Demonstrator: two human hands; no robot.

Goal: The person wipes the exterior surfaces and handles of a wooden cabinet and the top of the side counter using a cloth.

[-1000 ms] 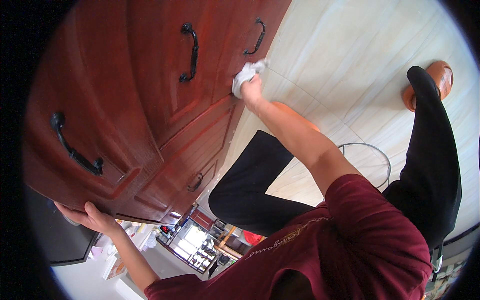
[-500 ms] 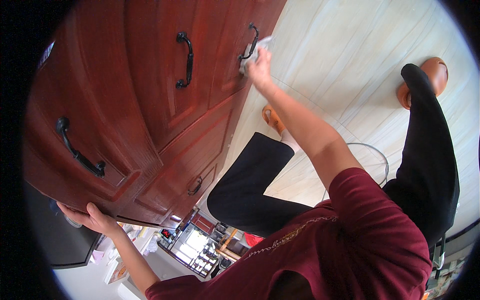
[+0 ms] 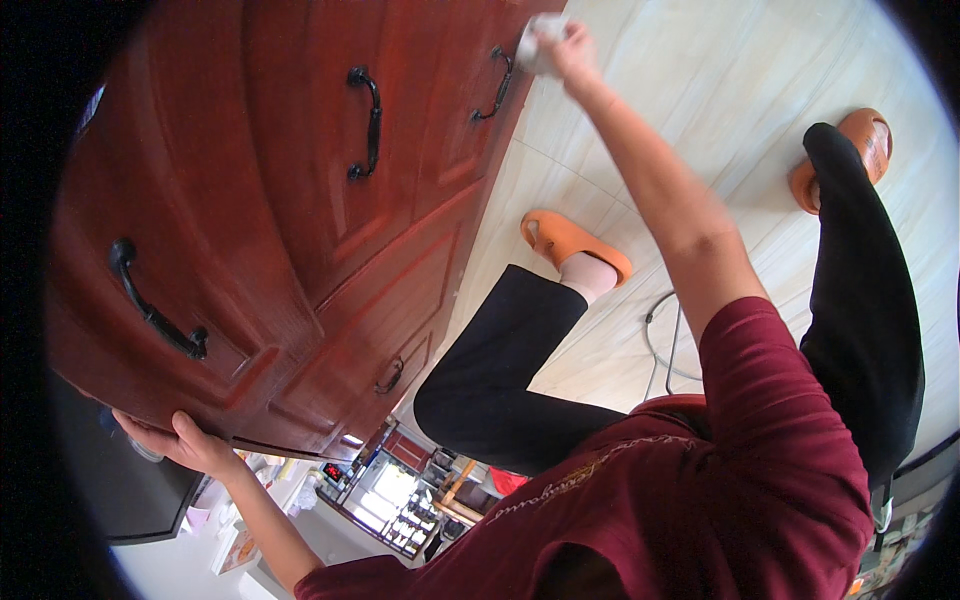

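Note:
My right hand (image 3: pixel 576 58) is closed on a pale, crumpled cloth (image 3: pixel 537 42), slightly blurred, near the far edge of the reddish-brown wooden cabinet (image 3: pixel 290 210). A curved black handle (image 3: pixel 492 85) sits on the cabinet front just left of that hand. At the cabinet's near left edge, my left hand (image 3: pixel 190 445) rests with its fingers stretched out and the thumb apart. Close to those fingertips is a small clear round thing (image 3: pixel 147 453), partly hidden. More black handles (image 3: pixel 367 122) are fixed along the front, one (image 3: pixel 155 300) nearest my left hand.
A pale tiled floor (image 3: pixel 660 130) lies to the right of the cabinet. My feet are in orange slippers (image 3: pixel 575 238). A thin metal frame (image 3: pixel 665 340) stands by my right arm. A black panel (image 3: pixel 120 470) and shelves with various items (image 3: pixel 240 545) are at lower left.
My right hand has moved up and right with the cloth, away from the far handle and past the cabinet's edge. My left hand has stayed almost in place.

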